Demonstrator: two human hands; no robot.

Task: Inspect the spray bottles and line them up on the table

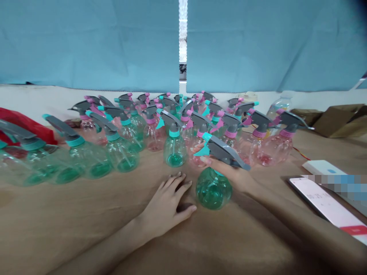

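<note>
My right hand (229,170) is closed round the neck of a green spray bottle (213,191), just below its grey head with the turquoise trigger and nozzle. The bottle is tilted a little; whether its base touches the table I cannot tell. Flat on the brown table (94,217), my left hand (169,200) lies with its fingers spread, to the left of that bottle and holding nothing. Just beyond it stands another green spray bottle (175,151) with a turquoise collar. A pink spray bottle (275,149) stands behind my right forearm.
Several green and pink spray bottles stand in rows across the back. A phone (323,202) showing a timer lies at the right, near a white box (323,167). Brown cardboard boxes (338,120) are at the back right, a red bag (28,128) at the left.
</note>
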